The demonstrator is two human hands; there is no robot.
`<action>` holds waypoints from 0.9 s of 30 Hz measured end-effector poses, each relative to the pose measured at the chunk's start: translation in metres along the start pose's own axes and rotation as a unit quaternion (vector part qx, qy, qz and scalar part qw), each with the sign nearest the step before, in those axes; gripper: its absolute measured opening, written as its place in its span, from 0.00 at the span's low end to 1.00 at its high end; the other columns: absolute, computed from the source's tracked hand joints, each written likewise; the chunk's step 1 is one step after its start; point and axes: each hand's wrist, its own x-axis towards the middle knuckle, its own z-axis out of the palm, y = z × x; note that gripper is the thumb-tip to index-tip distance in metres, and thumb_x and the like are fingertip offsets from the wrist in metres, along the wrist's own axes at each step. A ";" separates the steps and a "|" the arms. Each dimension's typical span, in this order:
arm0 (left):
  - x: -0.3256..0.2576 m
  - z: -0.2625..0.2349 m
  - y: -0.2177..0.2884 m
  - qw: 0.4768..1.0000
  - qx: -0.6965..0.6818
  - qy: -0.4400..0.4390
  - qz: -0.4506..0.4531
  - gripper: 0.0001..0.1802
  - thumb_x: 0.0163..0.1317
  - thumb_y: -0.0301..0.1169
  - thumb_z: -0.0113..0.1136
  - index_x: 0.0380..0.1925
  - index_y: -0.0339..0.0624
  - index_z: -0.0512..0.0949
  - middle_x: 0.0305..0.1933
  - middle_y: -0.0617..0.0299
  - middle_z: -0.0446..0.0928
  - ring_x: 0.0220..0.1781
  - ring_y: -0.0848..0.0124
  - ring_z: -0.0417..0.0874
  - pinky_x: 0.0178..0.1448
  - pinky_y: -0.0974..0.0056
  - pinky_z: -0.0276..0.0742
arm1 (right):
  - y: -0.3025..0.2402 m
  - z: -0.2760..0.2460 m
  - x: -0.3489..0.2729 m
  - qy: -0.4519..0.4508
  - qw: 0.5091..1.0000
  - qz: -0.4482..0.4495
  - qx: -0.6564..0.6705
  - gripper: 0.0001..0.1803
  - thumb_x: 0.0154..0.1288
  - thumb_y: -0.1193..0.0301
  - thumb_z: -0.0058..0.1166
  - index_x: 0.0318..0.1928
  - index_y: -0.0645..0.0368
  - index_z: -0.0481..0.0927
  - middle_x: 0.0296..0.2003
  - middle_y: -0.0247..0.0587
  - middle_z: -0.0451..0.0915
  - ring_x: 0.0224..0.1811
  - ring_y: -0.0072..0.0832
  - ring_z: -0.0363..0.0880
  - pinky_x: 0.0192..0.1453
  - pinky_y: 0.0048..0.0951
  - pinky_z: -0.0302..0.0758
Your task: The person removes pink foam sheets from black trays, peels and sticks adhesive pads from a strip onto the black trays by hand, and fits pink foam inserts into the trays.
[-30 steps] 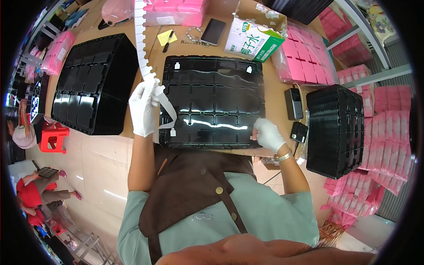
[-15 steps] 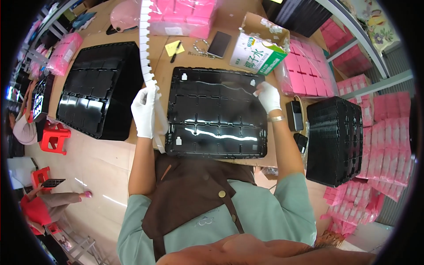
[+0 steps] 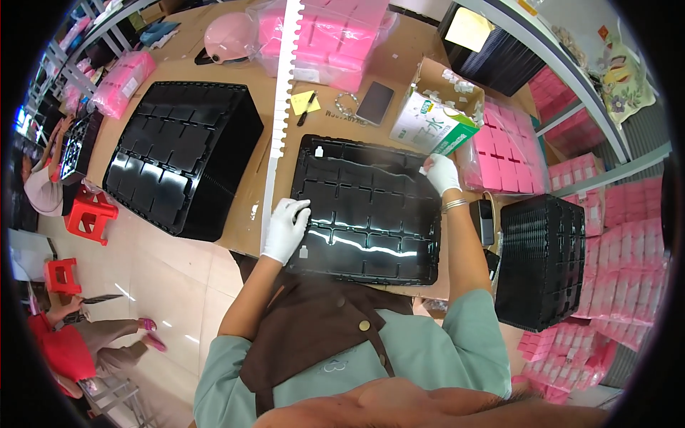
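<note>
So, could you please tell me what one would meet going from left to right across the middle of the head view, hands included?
Large black tray stack → white-gloved left hand → flat black tray → white-gloved right hand → narrower black tray stack → pink wrapped bundles.

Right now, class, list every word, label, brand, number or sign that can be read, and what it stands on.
Locations only; wording isn't copied out.
White-and-green carton: large printed characters and letters.
Cardboard tabletop: dark letters beside the phone.
Green shirt: pale emblem.
White labels on pink packs: too small to read.
Yellow note: any writing too small to tell.
Black tray and white strip: none that can be read.
</note>
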 end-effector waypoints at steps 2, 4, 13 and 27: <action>0.006 0.003 -0.010 1.000 0.011 0.009 -0.001 0.12 0.59 0.29 0.61 0.43 0.41 0.81 0.40 0.53 0.76 0.43 0.58 0.79 0.48 0.60 0.75 | 0.000 0.006 0.002 0.003 1.000 0.004 -0.017 0.06 0.55 0.69 0.57 0.32 0.56 0.80 0.33 0.51 0.82 0.39 0.47 0.81 0.45 0.42 0.76; 0.008 0.004 -0.014 1.000 0.024 0.019 -0.004 0.12 0.59 0.29 0.62 0.43 0.41 0.81 0.40 0.53 0.75 0.43 0.57 0.79 0.48 0.59 0.75 | -0.008 0.004 -0.001 0.021 0.999 0.003 -0.042 0.06 0.55 0.68 0.58 0.31 0.56 0.80 0.32 0.51 0.82 0.39 0.47 0.82 0.45 0.42 0.77; 0.007 0.011 -0.019 0.998 0.057 0.024 -0.015 0.15 0.58 0.32 0.63 0.46 0.47 0.80 0.43 0.54 0.72 0.46 0.55 0.78 0.50 0.56 0.75 | -0.002 -0.006 0.002 -0.034 0.999 -0.019 -0.023 0.08 0.53 0.68 0.62 0.29 0.58 0.80 0.29 0.51 0.82 0.37 0.48 0.81 0.43 0.41 0.77; 0.007 0.012 -0.020 0.999 0.029 0.040 -0.014 0.14 0.57 0.31 0.63 0.45 0.45 0.80 0.42 0.53 0.73 0.45 0.54 0.79 0.50 0.56 0.75 | 0.019 0.015 -0.001 0.070 0.995 -0.066 0.011 0.02 0.54 0.75 0.57 0.29 0.59 0.80 0.30 0.51 0.81 0.36 0.45 0.81 0.41 0.40 0.76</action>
